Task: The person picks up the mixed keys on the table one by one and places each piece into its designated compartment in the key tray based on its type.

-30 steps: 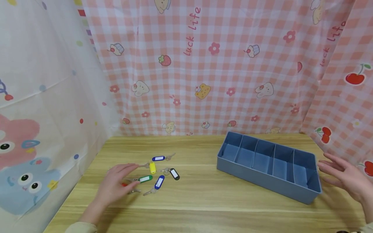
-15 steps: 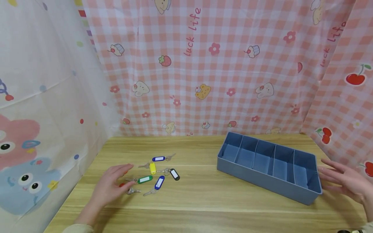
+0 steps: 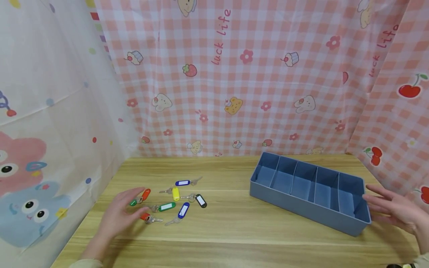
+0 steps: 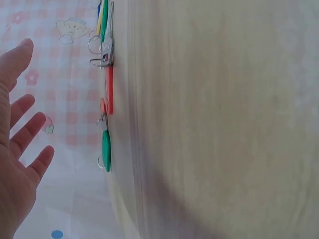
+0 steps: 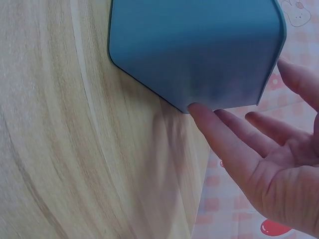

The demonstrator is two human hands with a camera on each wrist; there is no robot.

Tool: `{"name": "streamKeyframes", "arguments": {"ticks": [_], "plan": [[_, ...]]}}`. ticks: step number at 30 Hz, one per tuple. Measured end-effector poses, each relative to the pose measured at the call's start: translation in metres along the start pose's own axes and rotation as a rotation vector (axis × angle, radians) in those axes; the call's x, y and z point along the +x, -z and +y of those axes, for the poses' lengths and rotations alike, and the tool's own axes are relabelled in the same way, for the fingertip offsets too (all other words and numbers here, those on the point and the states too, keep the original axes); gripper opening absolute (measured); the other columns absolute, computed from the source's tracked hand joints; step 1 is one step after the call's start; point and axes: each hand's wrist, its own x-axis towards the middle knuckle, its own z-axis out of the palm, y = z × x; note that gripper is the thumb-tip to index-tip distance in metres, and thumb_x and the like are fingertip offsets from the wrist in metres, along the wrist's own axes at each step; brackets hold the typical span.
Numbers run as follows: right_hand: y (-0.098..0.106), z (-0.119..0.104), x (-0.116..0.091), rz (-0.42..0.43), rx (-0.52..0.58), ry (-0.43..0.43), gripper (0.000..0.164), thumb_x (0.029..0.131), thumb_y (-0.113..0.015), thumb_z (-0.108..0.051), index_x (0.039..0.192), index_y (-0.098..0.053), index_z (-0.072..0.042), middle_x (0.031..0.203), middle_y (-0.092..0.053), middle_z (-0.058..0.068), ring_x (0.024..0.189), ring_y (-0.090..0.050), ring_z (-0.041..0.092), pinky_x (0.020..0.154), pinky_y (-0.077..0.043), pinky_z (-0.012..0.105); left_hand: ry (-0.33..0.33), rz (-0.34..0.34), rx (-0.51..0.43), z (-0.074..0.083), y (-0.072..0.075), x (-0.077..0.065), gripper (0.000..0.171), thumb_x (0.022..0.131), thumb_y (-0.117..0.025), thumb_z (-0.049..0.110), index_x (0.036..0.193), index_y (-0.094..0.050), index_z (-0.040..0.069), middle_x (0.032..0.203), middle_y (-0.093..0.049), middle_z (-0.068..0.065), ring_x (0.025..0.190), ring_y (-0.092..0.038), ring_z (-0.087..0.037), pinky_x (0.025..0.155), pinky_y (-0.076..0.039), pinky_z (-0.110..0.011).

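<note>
Pink gingham cloth (image 3: 209, 83) backs the table (image 3: 228, 230). Tagged keys (image 3: 167, 206) lie lower left, likely spread for visibility, near the left hand (image 3: 116, 215), fingers parted, empty; lower right, the right hand (image 3: 400, 213), fingers outstretched, apparently steadies a divided organizer (image 3: 301, 207).

from here the long blue-grey compartmented box (image 3: 301, 207) looks like smooth, matt plastic; the flat pale-brown tabletop (image 3: 234, 225) shows smooth wood grain. the small oval yellow tag (image 3: 175, 194) seems glossy plastic, the thin silvery key (image 3: 156, 220) shiny metal, the pink-and-white checked hanging (image 3: 181, 87) creased, matt cloth.
</note>
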Motion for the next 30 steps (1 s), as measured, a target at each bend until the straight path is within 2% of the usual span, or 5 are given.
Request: {"name": "streamKeyframes", "arguments": {"ticks": [3,11,18,25,30], "plan": [[-0.002,-0.002,0.000,-0.008,-0.021,-0.009,0.086,0.107,-0.043,-0.035,0.146,0.017,0.012,0.147,-0.002,0.048,0.095,-0.061,0.005,0.089,-0.053,0.046,0.041,0.003,-0.019,-0.002,0.003,-0.001,0.065,0.071,-0.089,0.015,0.129,-0.063,0.003,0.127,-0.063,-0.018,0.116,-0.056,-0.040,0.095,-0.041,-0.056],[-0.002,-0.001,0.002,-0.007,-0.037,0.006,0.085,0.106,-0.048,-0.028,0.146,0.015,0.013,0.130,-0.051,0.032,0.092,-0.062,0.003,0.085,-0.056,0.041,0.147,0.001,-0.052,-0.003,0.011,-0.003,0.068,0.074,-0.088,0.016,0.135,-0.058,0.003,0.132,-0.059,-0.022,0.120,-0.051,-0.044,0.095,-0.039,-0.064],[0.000,0.000,0.004,-0.010,-0.033,0.008,0.086,0.105,-0.050,-0.027,0.146,0.015,0.013,0.128,-0.054,0.023,0.091,-0.061,0.000,0.084,-0.056,0.040,0.235,0.031,-0.075,-0.006,0.016,-0.004,0.068,0.078,-0.085,0.013,0.138,-0.054,-0.001,0.134,-0.056,-0.025,0.115,-0.054,-0.043,0.092,-0.042,-0.064],[-0.001,0.003,0.008,-0.042,-0.021,0.023,0.084,0.106,-0.048,-0.023,0.146,0.017,0.011,0.136,-0.041,0.038,0.093,-0.060,0.000,0.086,-0.055,0.041,0.323,0.045,-0.133,-0.005,0.021,-0.005,0.068,0.084,-0.081,0.017,0.142,-0.050,0.001,0.138,-0.054,-0.022,0.117,-0.054,-0.036,0.091,-0.035,-0.011],[-0.004,0.001,0.011,-0.045,-0.044,0.029,0.083,0.106,-0.048,-0.025,0.146,0.016,0.011,0.144,-0.022,0.047,0.099,-0.060,0.006,0.087,-0.055,0.040,0.369,0.049,-0.174,-0.007,0.021,-0.005,0.067,0.087,-0.078,0.018,0.145,-0.047,0.004,0.142,-0.052,-0.020,0.119,-0.052,-0.031,0.090,-0.032,-0.006]]}}
